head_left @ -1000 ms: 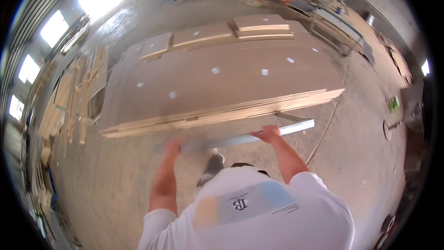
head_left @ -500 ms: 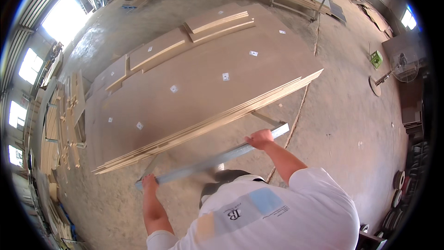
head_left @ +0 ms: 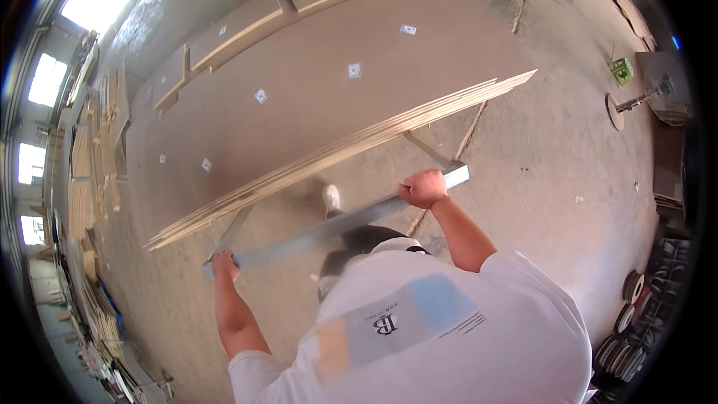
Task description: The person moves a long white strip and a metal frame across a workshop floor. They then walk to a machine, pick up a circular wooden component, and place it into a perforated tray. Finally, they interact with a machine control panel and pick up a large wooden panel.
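A long grey metal bar (head_left: pixel 321 230) runs crosswise in front of me, and both my hands are wrapped around it. My left hand (head_left: pixel 225 265) grips it near its left end, and my right hand (head_left: pixel 424 188) closes over it near its right end. Slanting side pieces, one a metal strut (head_left: pixel 430 147) on the right, lead from the bar toward the underside of a stack of large brown boards (head_left: pixel 314 97). The boards have pale layered edges and small white labels. What carries the stack is hidden beneath it.
Smaller board pieces (head_left: pixel 235 26) lie on the stack's far side. Timber strips (head_left: pixel 82 157) lean at the left. On the right are a round-based stand (head_left: pixel 615 112), a green crate (head_left: pixel 621 72) and dark stacked rolls (head_left: pixel 622 355). A groove (head_left: pixel 470 133) crosses the concrete floor.
The bar, my hands and the stack sit higher in the picture. A white shoe now shows between bar and boards. Both hands keep their hold on the bar.
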The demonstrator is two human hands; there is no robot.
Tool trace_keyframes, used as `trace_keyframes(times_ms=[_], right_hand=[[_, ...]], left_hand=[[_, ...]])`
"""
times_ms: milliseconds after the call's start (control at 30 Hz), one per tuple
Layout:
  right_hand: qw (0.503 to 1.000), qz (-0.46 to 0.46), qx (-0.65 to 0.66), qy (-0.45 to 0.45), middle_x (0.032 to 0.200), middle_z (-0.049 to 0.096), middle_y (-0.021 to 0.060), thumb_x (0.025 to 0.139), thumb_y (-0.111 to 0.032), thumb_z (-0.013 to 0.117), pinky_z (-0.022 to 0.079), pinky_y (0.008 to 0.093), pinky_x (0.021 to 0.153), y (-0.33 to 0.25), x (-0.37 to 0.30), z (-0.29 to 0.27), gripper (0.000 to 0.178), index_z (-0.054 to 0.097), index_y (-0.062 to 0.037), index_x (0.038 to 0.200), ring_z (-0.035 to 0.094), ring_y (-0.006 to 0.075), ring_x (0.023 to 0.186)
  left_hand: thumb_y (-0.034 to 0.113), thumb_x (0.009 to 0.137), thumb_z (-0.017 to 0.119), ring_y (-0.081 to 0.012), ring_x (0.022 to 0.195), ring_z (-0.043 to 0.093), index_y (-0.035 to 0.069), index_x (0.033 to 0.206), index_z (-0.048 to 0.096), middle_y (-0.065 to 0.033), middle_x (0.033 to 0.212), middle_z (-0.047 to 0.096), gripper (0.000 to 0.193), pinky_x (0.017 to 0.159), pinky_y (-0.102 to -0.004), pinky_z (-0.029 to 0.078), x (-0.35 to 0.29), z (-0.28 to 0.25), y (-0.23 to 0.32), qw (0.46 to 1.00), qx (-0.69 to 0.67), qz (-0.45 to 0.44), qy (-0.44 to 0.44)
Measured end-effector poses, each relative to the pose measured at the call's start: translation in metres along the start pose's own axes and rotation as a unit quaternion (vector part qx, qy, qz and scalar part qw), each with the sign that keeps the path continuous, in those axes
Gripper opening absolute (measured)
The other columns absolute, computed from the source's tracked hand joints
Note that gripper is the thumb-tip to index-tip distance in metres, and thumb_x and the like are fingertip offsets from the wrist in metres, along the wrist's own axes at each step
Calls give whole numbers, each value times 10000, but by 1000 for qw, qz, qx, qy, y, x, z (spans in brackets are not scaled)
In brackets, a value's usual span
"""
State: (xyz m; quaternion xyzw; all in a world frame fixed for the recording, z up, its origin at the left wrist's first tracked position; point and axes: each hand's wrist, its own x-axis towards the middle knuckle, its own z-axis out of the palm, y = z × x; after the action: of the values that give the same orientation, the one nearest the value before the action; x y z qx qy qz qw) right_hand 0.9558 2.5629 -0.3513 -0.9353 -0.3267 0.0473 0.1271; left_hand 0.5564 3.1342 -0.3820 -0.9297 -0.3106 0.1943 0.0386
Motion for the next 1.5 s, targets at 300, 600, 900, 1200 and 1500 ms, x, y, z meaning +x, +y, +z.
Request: trace_keyframes(times_ms=[300, 600, 900, 1200, 1500], right_hand=[[998, -4, 2, -67, 778, 749, 84, 860, -434, 552, 573, 462, 738, 30, -80, -47, 389, 767, -146, 712, 719, 329, 792], [998, -40, -12, -54, 711, 706, 73, 809, -445, 607, 541, 479, 650, 94, -144, -45, 345, 724, -162, 650, 689, 331, 706], [989, -134, 59, 31, 583, 625, 112, 782, -333, 655, 491, 455, 530, 142, -139, -60, 351, 628, -96, 524, 625, 340, 554], [989, -118, 73, -40, 630, 634, 126, 761, -344, 614, 453, 460, 550, 230, -64, -49, 312, 668, -88, 592, 613, 364, 582], [977, -96, 42, -186, 607, 608, 145, 755, -310, 625, 437, 422, 515, 184, 6, -146, 274, 687, -88, 606, 589, 346, 527]], left_hand=[[23, 739, 688, -367, 1085, 647, 114, 969, 688, -127, 1051, 706, 247, 969, -472, 496, -120, 8, 60, 999, -40, -19, -1], [12, 687, 671, -346, 1126, 647, 125, 1008, 707, -105, 1112, 711, 342, 983, -446, 513, -213, 47, 122, 997, -52, -50, -29], [73, 690, 711, -359, 1066, 682, 150, 952, 734, -107, 1051, 737, 274, 924, -467, 541, -269, 47, 187, 995, -37, -66, -70], [159, 578, 757, -306, 984, 732, 220, 1063, 789, -80, 999, 772, 490, 815, -427, 586, -212, -33, 254, 930, -81, -45, -355], [105, 614, 728, -356, 1049, 714, 196, 1032, 792, -126, 1041, 762, 433, 870, -447, 584, -237, -16, 298, 927, -111, -105, -342]])
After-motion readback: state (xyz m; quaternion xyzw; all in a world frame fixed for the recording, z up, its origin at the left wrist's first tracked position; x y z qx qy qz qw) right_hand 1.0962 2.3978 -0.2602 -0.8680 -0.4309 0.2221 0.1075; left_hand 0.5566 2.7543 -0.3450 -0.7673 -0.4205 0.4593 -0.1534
